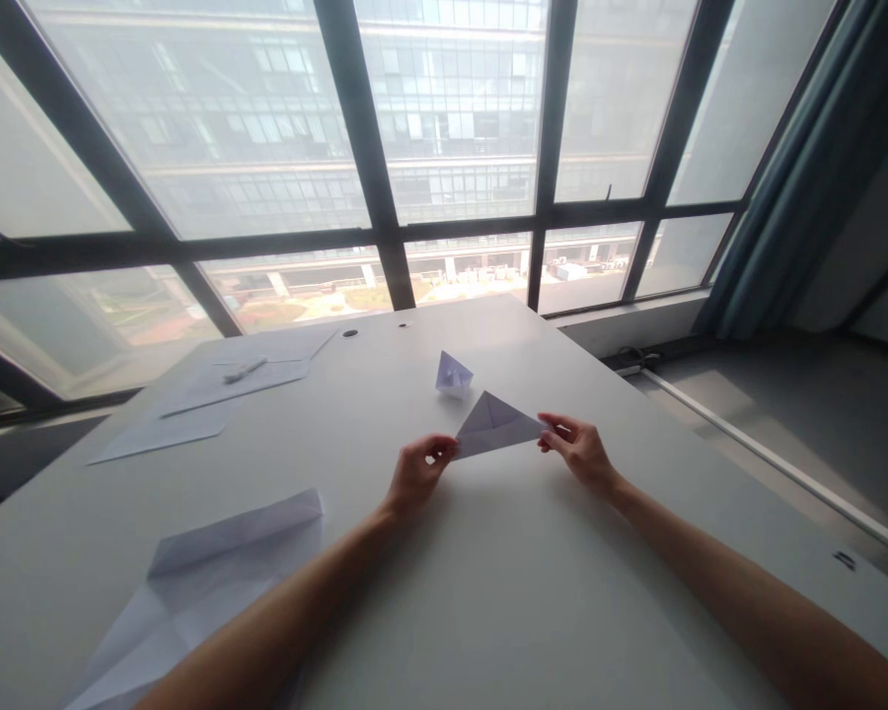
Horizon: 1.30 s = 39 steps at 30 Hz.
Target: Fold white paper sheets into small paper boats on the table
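A white sheet folded into a triangle, a paper hat shape (499, 429), is held up between my two hands over the table, its peak pointing away from me. My left hand (418, 468) pinches its left corner between thumb and fingers. At the right corner, my right hand (578, 452) grips the paper the same way. A crease runs down from the peak, and a band crosses the lower edge. Just beyond it, a small folded paper boat (454, 377) stands on the table.
The white table (562, 611) reaches toward the windows. A creased, partly folded sheet (229, 562) lies beside my left forearm. Farther left are flat paper sheets (192, 394) with a small white object (244, 370) on top. Two round holes sit near the far edge.
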### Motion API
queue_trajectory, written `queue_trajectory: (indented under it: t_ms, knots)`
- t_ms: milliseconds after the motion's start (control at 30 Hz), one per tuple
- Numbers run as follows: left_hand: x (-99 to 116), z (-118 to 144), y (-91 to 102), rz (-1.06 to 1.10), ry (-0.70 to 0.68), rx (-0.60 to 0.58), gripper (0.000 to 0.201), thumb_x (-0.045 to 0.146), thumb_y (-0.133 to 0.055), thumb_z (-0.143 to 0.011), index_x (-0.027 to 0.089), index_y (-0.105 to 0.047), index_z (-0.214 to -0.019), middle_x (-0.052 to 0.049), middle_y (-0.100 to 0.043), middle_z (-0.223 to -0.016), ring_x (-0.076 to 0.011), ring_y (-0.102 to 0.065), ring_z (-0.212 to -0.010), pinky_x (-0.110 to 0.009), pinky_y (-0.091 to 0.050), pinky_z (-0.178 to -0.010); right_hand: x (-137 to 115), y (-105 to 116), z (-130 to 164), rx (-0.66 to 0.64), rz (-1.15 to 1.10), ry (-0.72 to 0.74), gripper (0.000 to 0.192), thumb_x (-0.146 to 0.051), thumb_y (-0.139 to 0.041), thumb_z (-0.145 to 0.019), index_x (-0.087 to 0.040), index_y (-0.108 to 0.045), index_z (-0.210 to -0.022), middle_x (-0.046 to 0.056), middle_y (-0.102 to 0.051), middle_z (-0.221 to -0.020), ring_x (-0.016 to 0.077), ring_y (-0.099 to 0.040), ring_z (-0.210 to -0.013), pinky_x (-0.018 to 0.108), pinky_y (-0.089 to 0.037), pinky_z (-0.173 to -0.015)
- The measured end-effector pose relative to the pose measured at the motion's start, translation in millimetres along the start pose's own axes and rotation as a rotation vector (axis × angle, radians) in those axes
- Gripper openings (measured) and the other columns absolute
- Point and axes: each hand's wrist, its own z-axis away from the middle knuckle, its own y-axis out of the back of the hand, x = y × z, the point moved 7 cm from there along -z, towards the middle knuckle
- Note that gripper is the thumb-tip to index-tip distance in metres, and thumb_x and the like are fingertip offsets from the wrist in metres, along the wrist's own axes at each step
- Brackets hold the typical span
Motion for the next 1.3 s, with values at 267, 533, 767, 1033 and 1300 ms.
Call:
queue_trajectory:
  t_ms: [267, 533, 767, 1033, 1300]
  knots:
    - [4.9, 1.4, 1.8, -0.018, -0.023, 0.021, 0.017, 0.031, -0.065, -0.086, 0.018, -0.074, -0.089, -0.004, -0.075, -0.085, -0.0185, -0.065, -0.075, -0.029, -0.051, -0.071, -10.4, -1.5, -0.3, -0.035, 0.199, 0.132, 0.033, -0.047, -0.07, -0.081, -0.017, -0.077, -0.095, 0.008, -0.064, -0.094, 0.0182, -0.06, -0.078, 0.029, -0.052, -0.061]
    - [1.1, 0.7, -2.2, 0.034, -0.022, -0.022, 0.015, 0.029, -0.065, -0.086, 0.018, -0.074, -0.091, -0.004, -0.073, -0.087, -0.0168, -0.066, -0.073, -0.027, -0.052, -0.069, -5.7, 1.1, -0.4, -0.009, 0.153, 0.065, 0.035, -0.041, -0.067, -0.081, -0.015, -0.074, -0.103, 0.005, -0.068, -0.076, 0.0169, -0.057, -0.068, 0.03, -0.047, -0.063]
    - [3.2, 1.2, -9.1, -0.017, -0.063, -0.08, 0.012, 0.023, -0.061, -0.087, 0.017, -0.072, -0.086, -0.007, -0.06, -0.105, -0.0106, -0.059, -0.065, -0.024, -0.049, -0.061, -9.7, 2.4, 0.2, -0.026, 0.139, 0.079, 0.034, -0.034, -0.064, -0.08, -0.015, -0.065, -0.108, -0.001, -0.06, -0.068, 0.0137, -0.051, -0.06, 0.025, -0.039, -0.054]
    - [10.8, 8.3, -18.1, -0.258, -0.151, -0.155, 0.035, 0.0, -0.043, -0.083, 0.019, -0.071, -0.092, -0.005, -0.055, -0.105, -0.0118, -0.057, -0.072, -0.027, -0.049, -0.076, -7.6, -8.6, 6.4, -0.102, 0.545, 0.21, 0.021, -0.021, -0.052, -0.082, -0.019, -0.065, -0.098, -0.004, -0.055, -0.063, 0.0126, -0.05, -0.057, 0.024, -0.038, -0.057]
    - [15.5, 10.8, -24.4, -0.246, -0.164, -0.249, 0.027, 0.005, -0.046, -0.086, 0.018, -0.069, -0.09, -0.004, -0.06, -0.094, -0.0132, -0.056, -0.073, -0.025, -0.045, -0.071, -15.3, -9.2, 10.1, -0.122, 0.963, 0.201, 0.018, -0.017, -0.054, -0.079, -0.022, -0.069, -0.087, -0.001, -0.065, -0.069, 0.0137, -0.055, -0.062, 0.024, -0.034, -0.06]
